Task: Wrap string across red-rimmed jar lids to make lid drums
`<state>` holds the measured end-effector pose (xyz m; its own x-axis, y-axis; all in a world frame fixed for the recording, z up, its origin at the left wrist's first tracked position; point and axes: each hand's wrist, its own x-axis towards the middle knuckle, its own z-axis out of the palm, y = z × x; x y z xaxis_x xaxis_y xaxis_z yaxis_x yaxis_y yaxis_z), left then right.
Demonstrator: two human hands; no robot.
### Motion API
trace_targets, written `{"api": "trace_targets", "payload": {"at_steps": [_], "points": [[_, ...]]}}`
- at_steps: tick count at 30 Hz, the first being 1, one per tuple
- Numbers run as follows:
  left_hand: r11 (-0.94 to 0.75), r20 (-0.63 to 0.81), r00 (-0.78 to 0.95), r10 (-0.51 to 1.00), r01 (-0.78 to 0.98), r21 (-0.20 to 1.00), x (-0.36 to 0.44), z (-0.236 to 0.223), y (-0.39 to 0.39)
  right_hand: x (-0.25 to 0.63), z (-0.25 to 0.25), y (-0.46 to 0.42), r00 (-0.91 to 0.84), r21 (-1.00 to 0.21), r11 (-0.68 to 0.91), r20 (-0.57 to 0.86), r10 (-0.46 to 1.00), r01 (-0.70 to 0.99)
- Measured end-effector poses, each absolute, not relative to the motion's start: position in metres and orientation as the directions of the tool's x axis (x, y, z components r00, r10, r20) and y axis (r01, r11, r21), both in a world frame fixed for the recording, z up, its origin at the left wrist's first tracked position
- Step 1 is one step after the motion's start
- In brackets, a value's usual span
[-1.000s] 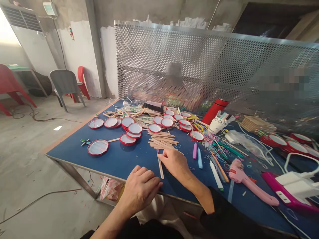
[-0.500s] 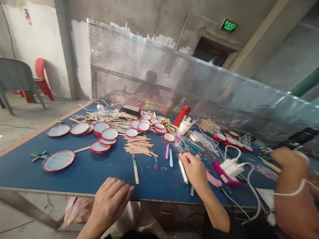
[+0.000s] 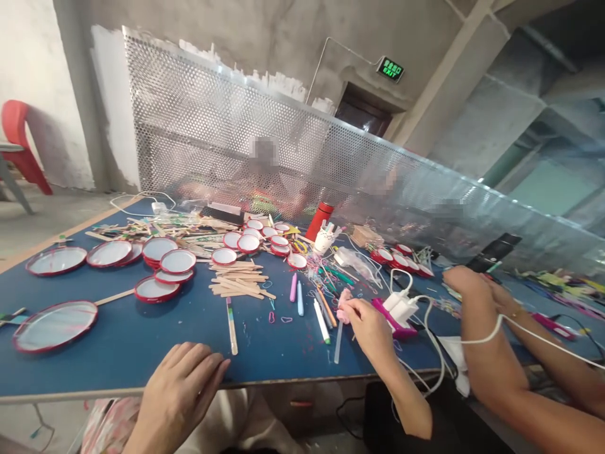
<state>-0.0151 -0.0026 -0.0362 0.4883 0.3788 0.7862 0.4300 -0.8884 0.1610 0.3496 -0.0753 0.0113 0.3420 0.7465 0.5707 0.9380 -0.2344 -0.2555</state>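
Glue gun [image 3: 345, 301], long axis part-hidden, is met near-side by right hand [image 3: 372, 328], curled, grip unclear; left hand's [image 3: 178, 386] fingers are pressed together, farther.

The pink glue gun [image 3: 344, 299], clear stick [image 3: 338, 343] protruding, is near markers [image 3: 321, 321]

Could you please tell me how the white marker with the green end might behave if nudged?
The white marker looks cylindrical, so it would probably roll. Its straight, smooth barrel suggests something stiff and perhaps slightly slippery.
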Motion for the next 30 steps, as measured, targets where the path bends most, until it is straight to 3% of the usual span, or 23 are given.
{"api": "trace_targets", "payload": {"at_steps": [7,12,20,30], "points": [[-0.864,0.551,0.674,0.493,0.453,0.219,-0.02,-0.016,-0.016,0.321,-0.006,-0.072,0.197,-0.271,-0.02,0.643,0.74,0.962],[-0.809,0.445,0.68,0.582,0.539,0.235,-0.017,-0.01,-0.02,0.305,-0.01,-0.078,0.055,-0.171,0.123,0.771,0.634,0.978],[-0.797,0.428,0.673,0.603,0.539,0.274,-0.018,-0.014,-0.022,0.295,-0.024,-0.078,0.0,-0.097,0.129,0.801,0.599,0.987],[-0.816,0.528,0.625,0.575,0.482,0.317,-0.02,-0.015,-0.02,0.286,-0.024,-0.083,-0.114,0.069,0.096,0.773,0.625,0.993]]}}
